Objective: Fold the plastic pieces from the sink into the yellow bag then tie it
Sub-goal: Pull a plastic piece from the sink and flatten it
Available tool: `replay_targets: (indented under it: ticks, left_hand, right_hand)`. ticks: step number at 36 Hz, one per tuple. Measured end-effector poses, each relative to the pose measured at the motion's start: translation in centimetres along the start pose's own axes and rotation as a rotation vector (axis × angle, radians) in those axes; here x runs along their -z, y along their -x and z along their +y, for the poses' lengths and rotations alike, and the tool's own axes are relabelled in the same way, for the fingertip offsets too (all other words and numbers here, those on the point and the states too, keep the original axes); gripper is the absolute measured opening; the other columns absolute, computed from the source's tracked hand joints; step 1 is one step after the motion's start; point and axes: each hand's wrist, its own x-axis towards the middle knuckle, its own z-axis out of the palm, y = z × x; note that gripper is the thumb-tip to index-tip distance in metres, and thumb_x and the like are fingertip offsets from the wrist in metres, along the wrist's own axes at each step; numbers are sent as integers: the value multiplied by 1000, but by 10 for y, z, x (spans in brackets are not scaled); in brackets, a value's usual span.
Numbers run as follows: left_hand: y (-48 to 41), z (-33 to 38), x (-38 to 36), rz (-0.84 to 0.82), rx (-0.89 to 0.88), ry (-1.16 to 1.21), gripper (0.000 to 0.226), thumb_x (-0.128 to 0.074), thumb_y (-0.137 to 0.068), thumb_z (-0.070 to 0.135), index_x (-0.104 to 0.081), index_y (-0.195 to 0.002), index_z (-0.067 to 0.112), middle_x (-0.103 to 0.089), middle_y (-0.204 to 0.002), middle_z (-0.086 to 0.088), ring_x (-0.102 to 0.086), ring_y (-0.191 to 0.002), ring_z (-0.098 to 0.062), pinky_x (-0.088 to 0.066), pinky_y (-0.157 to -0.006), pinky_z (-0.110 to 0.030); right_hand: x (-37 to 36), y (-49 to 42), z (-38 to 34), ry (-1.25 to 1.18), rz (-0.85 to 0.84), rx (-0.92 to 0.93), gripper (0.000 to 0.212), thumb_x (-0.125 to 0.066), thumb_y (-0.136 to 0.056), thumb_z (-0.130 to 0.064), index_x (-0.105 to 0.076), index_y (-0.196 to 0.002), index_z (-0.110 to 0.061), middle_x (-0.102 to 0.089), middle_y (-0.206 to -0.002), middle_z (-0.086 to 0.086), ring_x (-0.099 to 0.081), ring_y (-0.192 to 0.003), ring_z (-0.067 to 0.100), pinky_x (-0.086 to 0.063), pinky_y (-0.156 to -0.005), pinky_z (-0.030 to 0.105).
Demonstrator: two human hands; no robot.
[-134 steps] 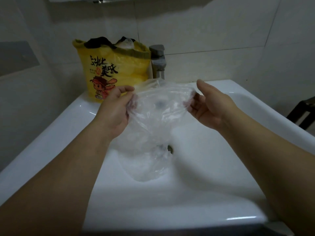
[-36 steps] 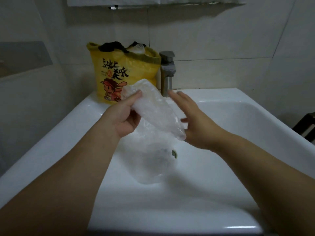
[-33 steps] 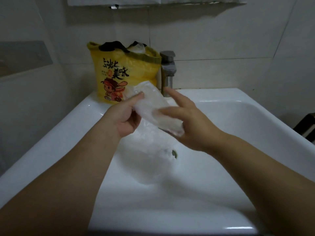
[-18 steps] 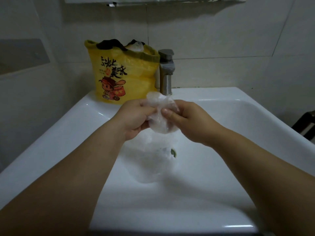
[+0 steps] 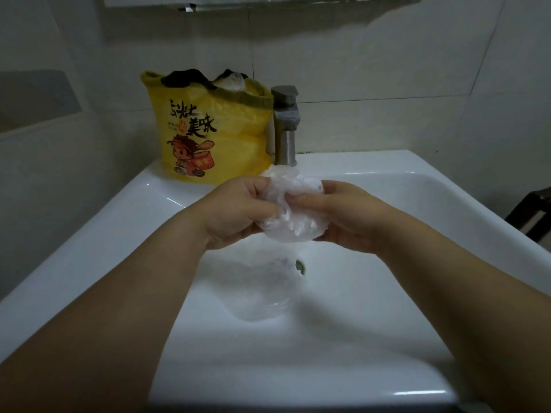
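Note:
Both hands hold one clear plastic piece (image 5: 290, 216), crumpled into a small wad above the white sink (image 5: 387, 338). My left hand (image 5: 238, 213) grips its left side with curled fingers. My right hand (image 5: 337, 216) grips the right side, thumb pressed over the top. Below them another clear plastic piece (image 5: 265, 290) lies in the basin beside the drain (image 5: 300, 265). The yellow bag (image 5: 208, 129), printed with a cartoon figure, stands open on the back-left rim, with dark and clear plastic showing at its mouth.
A metal faucet (image 5: 286, 126) stands right of the bag, just behind my hands. Tiled walls close in behind and on the left. A dark chair frame (image 5: 530, 213) shows at the right edge. A shelf edge (image 5: 268, 1) runs overhead.
The long folded plastic strip has been gathered into a compact wad. My right hand closed onto it from an open pose, and both hands came together over the basin.

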Motion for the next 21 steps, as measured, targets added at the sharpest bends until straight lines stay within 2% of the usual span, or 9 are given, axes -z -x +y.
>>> replay_targets:
  ticks: [2,4,6,7,10,13,16,19,21]
  left_hand:
    - [-1,0,2,-13,33,35,50,-48,-86,-16,-70,-54,17,-59,-53,8,-56,-50,-1,-46,-51,-14]
    - [-2,1,4,-24,41,174,10,-71,-81,12,-74,-87,19,-69,-78,3,-64,-67,-6,-53,-61,-18]
    - [-4,2,9,-45,89,301,69,-89,-58,42,-65,-116,15,-70,-106,-5,-69,-91,-16,-57,-78,-27]
    - [-6,-2,11,-59,91,303,82,-90,-51,49,-62,-121,15,-69,-112,-7,-68,-101,-19,-57,-84,-31]
    - [-8,-8,-2,34,94,127,51,-79,-74,28,-61,-119,14,-71,-107,-4,-66,-101,-17,-57,-81,-25]
    - [-12,-10,-8,202,49,161,35,-59,-89,1,-58,-124,5,-70,-111,-9,-68,-99,-17,-57,-74,-22]
    - [-13,-5,-1,247,24,187,24,-53,-91,-5,-61,-111,6,-70,-98,-7,-67,-86,-14,-54,-63,-18]
    - [-10,-6,5,214,72,19,17,-56,-88,-5,-64,-93,10,-64,-72,2,-57,-65,-8,-47,-52,-17]
    - [-8,-8,6,205,121,-91,16,-59,-86,-3,-65,-91,11,-61,-66,5,-54,-62,-8,-44,-52,-18]
  right_hand:
    - [1,-1,2,-89,5,22,48,-74,-72,-20,-63,-117,-6,-70,-110,12,-68,-100,27,-55,-88,39]
    - [-1,-2,3,-167,101,48,30,-66,-85,-13,-63,-114,-6,-70,-104,11,-69,-89,22,-57,-72,30]
    - [-3,-5,4,-225,192,63,22,-61,-90,-15,-63,-112,-10,-70,-98,7,-67,-81,16,-52,-60,24]
    - [-4,-6,4,-250,225,68,24,-61,-91,-16,-63,-114,-11,-70,-99,6,-66,-82,16,-50,-59,23]
    - [-7,-9,7,-282,252,84,29,-61,-92,-23,-62,-118,-12,-70,-107,7,-67,-95,21,-52,-70,28]
    - [-8,-9,8,-293,225,59,25,-60,-93,-25,-61,-115,-13,-69,-112,9,-65,-103,25,-52,-78,31]
    - [-3,-9,3,-247,208,43,25,-62,-92,-22,-60,-113,-10,-67,-114,14,-64,-100,27,-51,-75,31]
    - [5,-8,-1,-136,168,70,33,-64,-89,-16,-57,-120,-7,-67,-114,12,-66,-101,28,-54,-80,35]
    - [8,-6,-2,-32,105,47,38,-65,-87,-12,-54,-123,-6,-65,-115,12,-65,-102,29,-55,-81,36]
